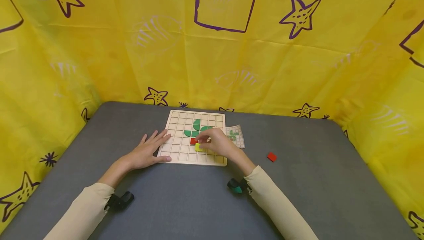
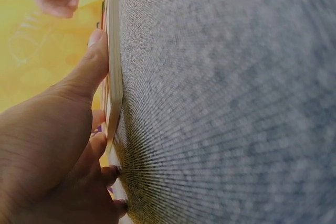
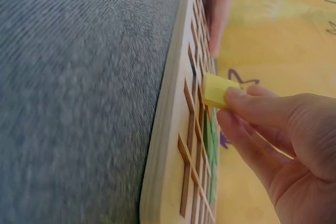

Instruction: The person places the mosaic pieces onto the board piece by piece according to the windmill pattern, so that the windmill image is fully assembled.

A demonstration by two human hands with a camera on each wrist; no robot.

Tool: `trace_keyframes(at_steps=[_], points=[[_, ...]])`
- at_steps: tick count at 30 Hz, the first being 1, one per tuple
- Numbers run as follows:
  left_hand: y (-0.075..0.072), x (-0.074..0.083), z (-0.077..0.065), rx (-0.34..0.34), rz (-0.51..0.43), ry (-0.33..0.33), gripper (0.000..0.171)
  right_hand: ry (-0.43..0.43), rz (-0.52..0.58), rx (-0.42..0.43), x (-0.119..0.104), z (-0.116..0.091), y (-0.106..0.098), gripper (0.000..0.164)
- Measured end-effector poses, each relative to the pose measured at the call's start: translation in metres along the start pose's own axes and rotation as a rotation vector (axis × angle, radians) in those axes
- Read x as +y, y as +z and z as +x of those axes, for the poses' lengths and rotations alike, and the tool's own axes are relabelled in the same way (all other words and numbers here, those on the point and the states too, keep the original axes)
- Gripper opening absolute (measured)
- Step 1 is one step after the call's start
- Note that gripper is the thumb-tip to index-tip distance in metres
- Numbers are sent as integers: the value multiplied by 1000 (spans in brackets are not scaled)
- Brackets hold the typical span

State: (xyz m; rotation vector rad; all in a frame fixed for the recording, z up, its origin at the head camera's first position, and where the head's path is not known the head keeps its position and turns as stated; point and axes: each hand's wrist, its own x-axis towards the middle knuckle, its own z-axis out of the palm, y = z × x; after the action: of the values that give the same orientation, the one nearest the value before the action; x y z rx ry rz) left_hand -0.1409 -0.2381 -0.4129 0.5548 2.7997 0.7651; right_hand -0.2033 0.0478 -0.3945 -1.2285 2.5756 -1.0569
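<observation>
A wooden grid board (image 1: 175, 151) lies on the table, its square cells framed by thin raised ridges. Several green rounded pieces (image 1: 197, 124) and a red square tile (image 1: 193, 141) sit in cells near its middle. Between thumb and fingers my right hand (image 1: 216, 143) pinches a yellow square tile (image 3: 218, 91), held tilted close over the board beside the red tile. My left hand (image 1: 145, 152) rests on the board's left edge with fingers spread, its thumb (image 2: 89, 66) along the near edge. The right hand covers part of the green pieces.
A paper pattern card (image 1: 240, 137) with a green design on a grid lies against the board's right side, partly hidden by it. Farther right on the grey table (image 1: 298, 188) is a loose red square tile (image 1: 272, 156). A yellow patterned cloth (image 1: 212, 59) hangs behind and at both sides.
</observation>
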Motion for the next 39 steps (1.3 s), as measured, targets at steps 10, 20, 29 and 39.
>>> trace_keyframes(at_steps=[10,20,29,39], points=[[-1,2,0,-12,3,-4,90,29,20,-20,-5,10,12,18],[-1,-1,0,-10,2,-13,91,79,5,-13,-10,12,17,15],[2,-1,0,-11,6,-12,90,109,-33,24,-16,9,19,13],[0,0,1,-9,-13,-9,91,114,-85,57,-22,7,21,13]])
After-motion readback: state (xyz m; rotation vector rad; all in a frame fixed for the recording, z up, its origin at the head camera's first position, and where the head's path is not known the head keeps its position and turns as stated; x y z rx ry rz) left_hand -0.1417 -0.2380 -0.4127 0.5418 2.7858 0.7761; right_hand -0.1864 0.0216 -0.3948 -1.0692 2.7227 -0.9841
